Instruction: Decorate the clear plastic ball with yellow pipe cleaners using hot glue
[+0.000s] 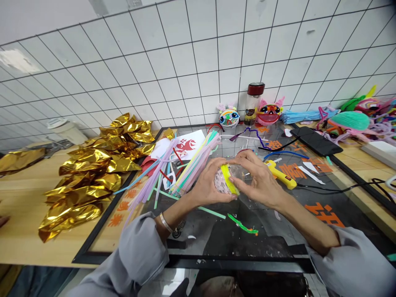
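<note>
Above the dark tabletop, both hands hold a rounded craft piece (pixel 221 181), clear at one end and covered in speckled pinkish-white on the other. A bright yellow fuzzy strip (pixel 229 180) runs round its middle. My left hand (pixel 208 181) is closed round the speckled side. With its thumb pressed at the yellow strip, my right hand (pixel 260 179) curls its fingers over the clear end. To the right of that hand lies a yellow hot glue gun (pixel 282 175). A green fuzzy strip (pixel 242 224) lies on the table below the hands.
Bundled pastel strips (pixel 198 163) lie left of my hands, beyond them crumpled gold foil (pixel 93 173). A lidded glass bottle (pixel 253 105) stands near the wall between two decorated animal heads. A black phone (pixel 318 140) lies at right; the glue gun's cord (pixel 337 191) runs rightward.
</note>
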{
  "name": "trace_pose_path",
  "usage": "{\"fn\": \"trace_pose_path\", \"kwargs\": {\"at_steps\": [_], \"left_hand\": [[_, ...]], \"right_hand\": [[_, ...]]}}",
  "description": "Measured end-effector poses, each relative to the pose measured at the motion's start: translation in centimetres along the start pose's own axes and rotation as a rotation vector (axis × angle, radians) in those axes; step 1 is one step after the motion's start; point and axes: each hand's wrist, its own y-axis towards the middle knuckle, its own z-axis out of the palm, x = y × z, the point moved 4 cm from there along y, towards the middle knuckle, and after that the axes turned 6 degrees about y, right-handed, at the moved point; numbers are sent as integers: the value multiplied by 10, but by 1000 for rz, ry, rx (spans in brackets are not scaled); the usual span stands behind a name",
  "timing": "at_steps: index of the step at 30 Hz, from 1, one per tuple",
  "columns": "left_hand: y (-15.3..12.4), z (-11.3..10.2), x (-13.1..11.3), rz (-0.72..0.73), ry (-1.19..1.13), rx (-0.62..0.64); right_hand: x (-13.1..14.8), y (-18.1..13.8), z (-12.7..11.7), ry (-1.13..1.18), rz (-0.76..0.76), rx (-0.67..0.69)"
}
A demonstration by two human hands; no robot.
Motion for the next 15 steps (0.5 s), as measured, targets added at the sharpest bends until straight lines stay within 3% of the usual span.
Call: {"fn": "trace_pose_path", "kwargs": {"at_steps": [8,15], "left_hand": [[0,-1,0,-51,-33,-20],[0,-7,4,-151,-16,-86]], "right_hand": [[-13,-3,-19,9,47,-145],[-38,-15,-47,-141,146,-311]]}}
